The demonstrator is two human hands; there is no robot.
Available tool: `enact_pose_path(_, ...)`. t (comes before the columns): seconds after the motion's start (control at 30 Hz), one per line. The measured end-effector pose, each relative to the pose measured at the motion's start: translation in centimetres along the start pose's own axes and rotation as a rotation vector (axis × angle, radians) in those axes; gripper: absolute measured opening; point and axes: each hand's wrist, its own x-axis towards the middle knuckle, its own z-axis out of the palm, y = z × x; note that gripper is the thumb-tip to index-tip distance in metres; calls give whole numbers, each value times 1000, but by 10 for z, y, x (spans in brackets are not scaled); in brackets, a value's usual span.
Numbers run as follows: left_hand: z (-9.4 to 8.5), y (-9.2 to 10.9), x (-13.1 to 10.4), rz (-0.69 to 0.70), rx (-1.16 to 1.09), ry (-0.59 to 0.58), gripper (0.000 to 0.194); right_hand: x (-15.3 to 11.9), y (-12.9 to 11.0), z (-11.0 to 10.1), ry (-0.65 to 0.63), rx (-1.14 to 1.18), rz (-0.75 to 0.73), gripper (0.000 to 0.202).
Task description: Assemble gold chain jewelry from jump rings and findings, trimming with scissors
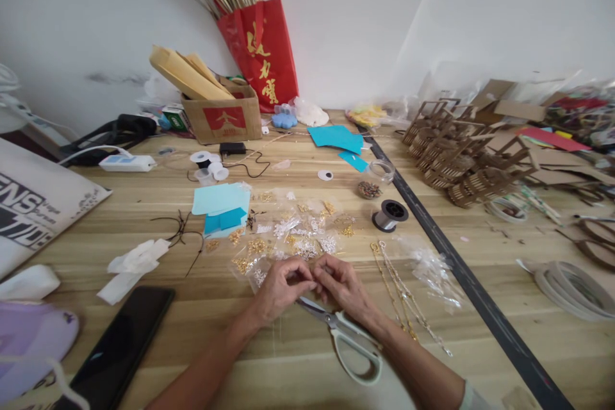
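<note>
My left hand [287,283] and my right hand [337,282] meet fingertip to fingertip low over the wooden table. Both are closed in a pinch; whatever lies between the fingers is too small or hidden to name. Beneath them, partly covered by my right hand and forearm, lies a pair of scissors [358,359] with pale green handles. Just beyond my fingers spread small clear bags of gold and silver jewelry findings [307,246]. To the right of my right hand lie gold and silver chains [398,285]. A spool of thin wire [391,214] stands farther back.
A black phone [127,339] lies at the front left, near crumpled white tissue [137,262]. Blue paper pieces [221,198] and a jar of beads [371,187] sit farther back. Small wooden baskets [461,154] crowd the right. A cardboard box [225,116] and red bag [283,45] stand by the wall.
</note>
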Motion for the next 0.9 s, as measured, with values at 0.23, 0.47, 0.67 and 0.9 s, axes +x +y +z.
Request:
enact_pose_path(0.23, -1, 2, 0, -72, -72, 39, 10, 0, 0, -1, 17, -6, -5, 34)
enact_pose_path(0.47, -1, 2, 1, -71, -24, 41, 8, -1, 1, -1, 46, -42, -37, 34)
enact_pose_path(0.67, -1, -1, 1, -50, 12, 94, 8, 0, -2, -1, 49, -21, -43, 34)
enact_pose_path(0.9, 1, 1, 1, -55, -18, 82, 6, 0, -4, 0, 54, -47, -35, 36)
